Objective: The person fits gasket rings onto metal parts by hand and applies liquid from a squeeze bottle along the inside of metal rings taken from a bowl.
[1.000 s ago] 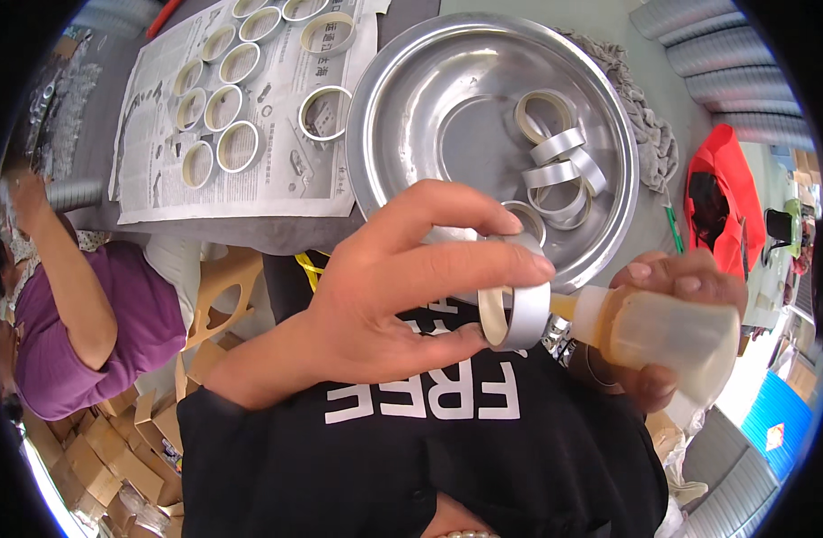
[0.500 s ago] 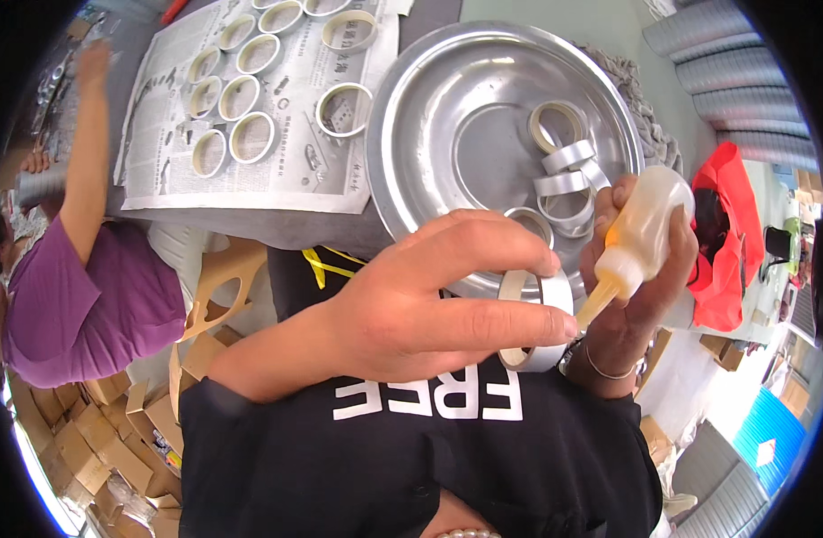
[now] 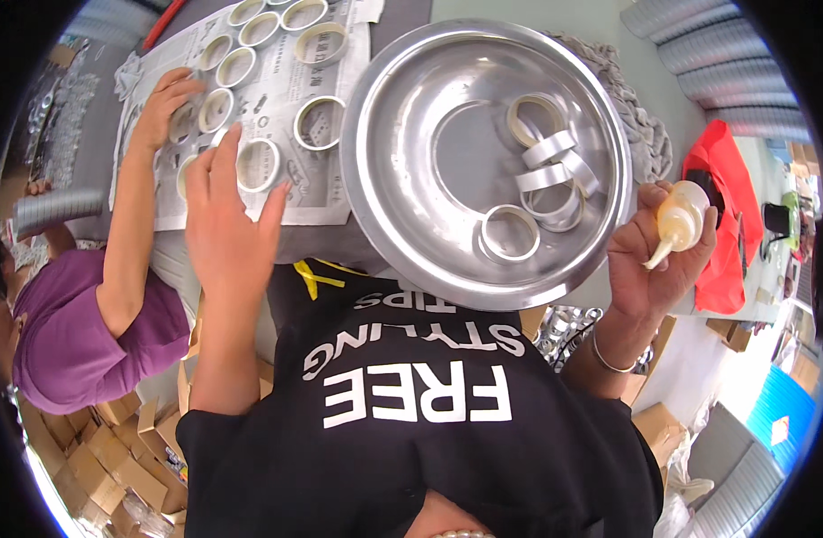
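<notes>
My left hand (image 3: 230, 211) is open over the newspaper (image 3: 314, 191), thumb and fingers spread. Between thumb and forefinger lies a pale, silvery-white ring (image 3: 275, 167) resembling a narrow tape roll; whether they still touch it I cannot tell. The fingers partly cover neighbouring rings. At the right, my right hand (image 3: 640, 273) is closed round a translucent squeeze bottle (image 3: 682, 215) with yellowish contents, its narrow nozzle pointing down and left. Several similar rings, among them a separate one (image 3: 488, 235), sit in the wide metal basin (image 3: 402, 211).
A co-worker's hand (image 3: 165, 103) reaches over the newspaper's left part, close to my left hand. Behind the basin lies a grey cloth (image 3: 649, 134). A red bag (image 3: 721, 220) stands at the right, below stacked grey ribbed cylinders (image 3: 734, 72). Cardboard boxes (image 3: 93, 466) fill the lower left.
My left hand has carried a ring from in front of the basin to the newspaper. My right hand has moved right with the bottle. The co-worker's hand has come in over the rings.
</notes>
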The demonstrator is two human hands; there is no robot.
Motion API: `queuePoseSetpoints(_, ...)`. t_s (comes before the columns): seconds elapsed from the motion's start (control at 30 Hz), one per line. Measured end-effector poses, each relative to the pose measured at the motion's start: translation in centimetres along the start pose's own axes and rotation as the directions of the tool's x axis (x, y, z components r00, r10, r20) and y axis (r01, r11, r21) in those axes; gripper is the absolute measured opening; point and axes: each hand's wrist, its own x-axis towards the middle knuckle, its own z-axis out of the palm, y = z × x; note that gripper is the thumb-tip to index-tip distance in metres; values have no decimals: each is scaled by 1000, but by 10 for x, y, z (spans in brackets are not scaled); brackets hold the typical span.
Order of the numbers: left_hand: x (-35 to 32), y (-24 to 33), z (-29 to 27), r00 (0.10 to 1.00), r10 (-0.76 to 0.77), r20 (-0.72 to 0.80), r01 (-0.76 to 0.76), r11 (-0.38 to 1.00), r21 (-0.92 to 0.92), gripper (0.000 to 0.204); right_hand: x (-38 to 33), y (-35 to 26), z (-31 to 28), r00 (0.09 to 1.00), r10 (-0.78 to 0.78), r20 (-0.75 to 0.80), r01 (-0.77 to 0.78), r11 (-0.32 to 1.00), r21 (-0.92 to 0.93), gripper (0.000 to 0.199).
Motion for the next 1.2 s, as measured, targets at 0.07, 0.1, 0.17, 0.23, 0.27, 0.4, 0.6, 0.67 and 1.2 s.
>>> queuePoseSetpoints(0.07, -1, 41, -11, 978, -12, 206, 109, 878, -466, 50, 1, 4, 4, 999, -32, 6, 32, 999, 4, 52)
queuePoseSetpoints(0.1, -2, 54, -3, 940, 269, 211, -128, 850, -512, 45, 1, 5, 3, 999, -49, -4, 48, 999, -1, 52)
queuePoseSetpoints(0.17, -6, 91, 15, 814, 476, 333, -253, 807, -534, 52, 0, 8, 9, 998, -56, -2, 56, 998, 3, 53)
queuePoseSetpoints(0.23, -2, 119, 35, 721, 481, 499, -231, 846, -481, 57, -2, 10, 12, 996, -86, -28, 86, 996, 1, 53)
queuePoseSetpoints(0.27, 0, 128, 45, 646, 494, 582, -251, 857, -449, 58, -3, 12, 18, 991, -114, -73, 113, 993, -16, 54)
queuePoseSetpoints(0.4, 4, 123, 53, 529, 552, 644, -292, 832, -472, 61, -9, 13, 17, 991, -135, -15, 135, 991, -4, 53)
queuePoseSetpoints(0.6, -3, 87, 20, 543, 547, 637, 700, 123, -703, 56, -16, 32, 28, 723, -686, -83, 544, 639, -543, 65)
queuePoseSetpoints(0.67, -10, 78, 10, 436, 571, 695, 899, -249, -360, 57, -16, 43, 34, 570, -817, 83, 686, 418, -595, 72)
queuePoseSetpoints(1.2, -20, 74, -11, 381, 547, 745, 917, -123, -379, 61, -17, 46, 57, 455, -267, 850, 886, 33, -463, 65)
